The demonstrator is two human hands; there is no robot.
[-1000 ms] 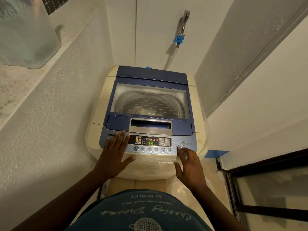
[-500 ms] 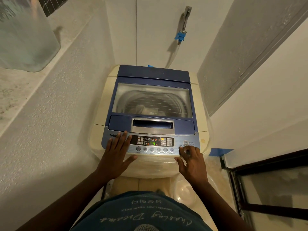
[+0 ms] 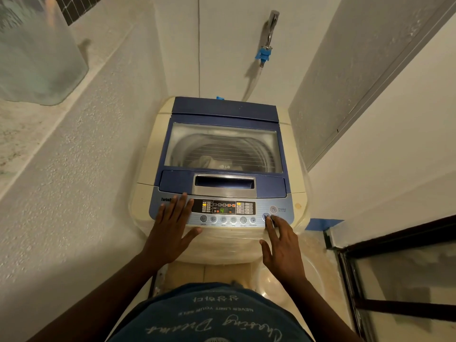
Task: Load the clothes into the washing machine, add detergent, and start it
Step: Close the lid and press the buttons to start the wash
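A cream top-loading washing machine (image 3: 145, 166) with a blue lid stands in front of me. Its lid (image 3: 223, 114) is closed, and pale clothes (image 3: 204, 161) show through the window inside the drum. The control panel (image 3: 222, 211) is lit and its green display reads 4. My left hand (image 3: 172, 225) lies flat, fingers spread, on the panel's left end. My right hand (image 3: 281, 243) has fingers apart, with its index fingertip on the round button (image 3: 266, 216) at the panel's right, below the power button (image 3: 273, 209).
White walls close in on both sides of the machine. A tap (image 3: 269, 33) with a blue hose fitting is on the back wall. A translucent container (image 3: 37, 58) stands on the ledge at upper left. A dark-framed door (image 3: 394, 280) is at lower right.
The display went from 14 to 4. My right index finger stays on the button at the panel's right; its other fingers have spread. My left hand has not moved.
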